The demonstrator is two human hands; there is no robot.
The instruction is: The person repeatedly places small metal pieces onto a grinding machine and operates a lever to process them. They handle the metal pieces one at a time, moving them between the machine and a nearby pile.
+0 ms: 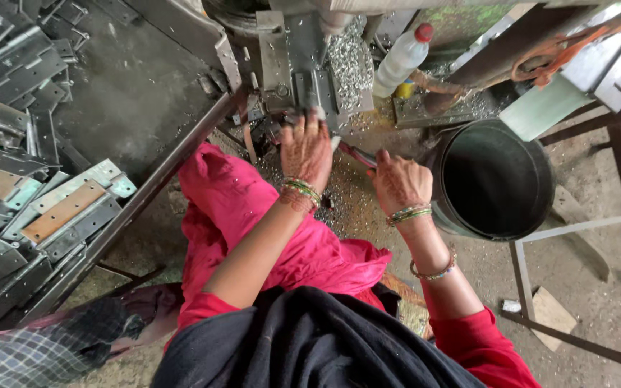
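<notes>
My left hand point(306, 149) reaches forward to the grey metal fixture point(303, 79) of a machine, its fingertips resting on a small metal part at the fixture's lower edge. My right hand point(399, 183) is closed around a thin handle or lever point(353, 153) that slants toward the machine. Both wrists wear green and gold bangles. Shiny metal shavings point(350, 61) cover the machine bed. My pink-clothed knees sit under both hands.
A pile of flat grey metal hinge plates point(30, 194) lies on a tray at the left, bounded by a slanting metal bar point(152, 188). A black bucket point(494, 179) stands at the right. A white bottle with a red cap point(402, 59) stands behind the machine.
</notes>
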